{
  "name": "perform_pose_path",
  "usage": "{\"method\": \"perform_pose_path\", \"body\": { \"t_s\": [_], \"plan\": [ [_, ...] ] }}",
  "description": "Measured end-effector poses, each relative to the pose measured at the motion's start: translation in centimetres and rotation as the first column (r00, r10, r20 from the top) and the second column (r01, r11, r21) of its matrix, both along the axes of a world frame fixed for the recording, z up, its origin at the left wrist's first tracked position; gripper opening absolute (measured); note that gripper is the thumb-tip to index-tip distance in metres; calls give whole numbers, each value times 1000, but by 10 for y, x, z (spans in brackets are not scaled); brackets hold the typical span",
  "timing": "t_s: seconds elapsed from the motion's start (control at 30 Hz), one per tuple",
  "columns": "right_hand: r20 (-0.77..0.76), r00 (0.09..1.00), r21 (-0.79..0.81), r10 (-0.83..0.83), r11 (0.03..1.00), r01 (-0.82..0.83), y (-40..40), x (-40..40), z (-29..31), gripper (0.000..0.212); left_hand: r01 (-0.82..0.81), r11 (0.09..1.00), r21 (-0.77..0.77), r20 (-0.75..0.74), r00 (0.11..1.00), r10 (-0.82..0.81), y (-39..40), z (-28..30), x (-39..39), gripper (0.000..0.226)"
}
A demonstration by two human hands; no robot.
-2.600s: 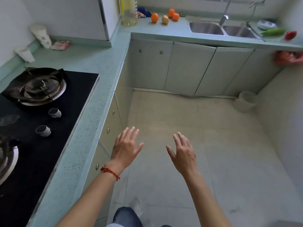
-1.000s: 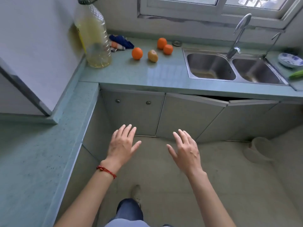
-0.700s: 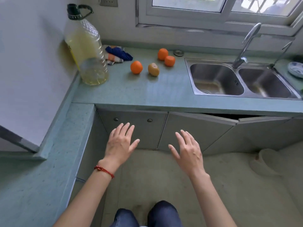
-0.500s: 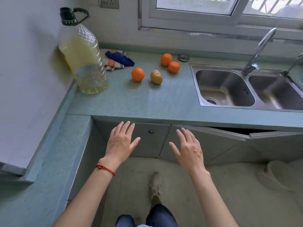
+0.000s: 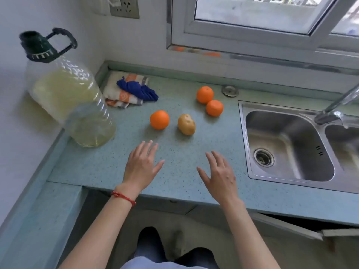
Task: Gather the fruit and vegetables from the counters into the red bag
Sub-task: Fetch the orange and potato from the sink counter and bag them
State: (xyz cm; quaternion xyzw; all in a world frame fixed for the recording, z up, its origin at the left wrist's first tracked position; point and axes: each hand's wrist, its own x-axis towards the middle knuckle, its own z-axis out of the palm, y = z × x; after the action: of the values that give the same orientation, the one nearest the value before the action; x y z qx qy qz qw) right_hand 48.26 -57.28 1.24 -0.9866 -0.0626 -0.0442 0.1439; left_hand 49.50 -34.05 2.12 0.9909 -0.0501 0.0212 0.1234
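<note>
Empty hands (image 5: 140,167) above counter (image 5: 101,166), potato (image 5: 186,124) ahead

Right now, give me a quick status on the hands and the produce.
Left hand and right hand open, empty, over the speckled green counter. Three round oranges and a brown potato untouched ahead. Red bag not in view.

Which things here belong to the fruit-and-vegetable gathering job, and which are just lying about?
Job: three oranges; potato.

Lying about: oil bottle; cloths; sink; tap; sink plug; socket.
</note>
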Motion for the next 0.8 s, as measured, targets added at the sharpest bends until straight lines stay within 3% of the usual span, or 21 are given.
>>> {"method": "perform_pose_path", "body": {
  "t_s": [0.27,0.4,0.47,0.53,0.6,0.8],
  "plan": [
    [-44,999,14,-30,999,31,19,79,-7,56,10,998,-57,-41,999,-13,14,-12,86,61],
    [-56,997,22,-59,998,60,32,110,-9,60,-66,968,-242,-98,994,43,21,-20,127,62],
    [-61,995,31,-78,996,80,36,122,-10,59,-219,877,-428,-187,971,151,19,-21,144,65],
    [-75,992,44,-105,993,108,39,131,-12,58,-410,728,-550,-316,909,273,15,-23,159,70],
    [-95,987,53,-126,990,131,40,138,-12,57,-548,618,-563,-441,832,337,11,-28,173,78],
    [-133,977,65,-167,982,177,40,155,-18,61,-675,523,-521,-553,733,395,1,-39,199,82]
  ]
}}
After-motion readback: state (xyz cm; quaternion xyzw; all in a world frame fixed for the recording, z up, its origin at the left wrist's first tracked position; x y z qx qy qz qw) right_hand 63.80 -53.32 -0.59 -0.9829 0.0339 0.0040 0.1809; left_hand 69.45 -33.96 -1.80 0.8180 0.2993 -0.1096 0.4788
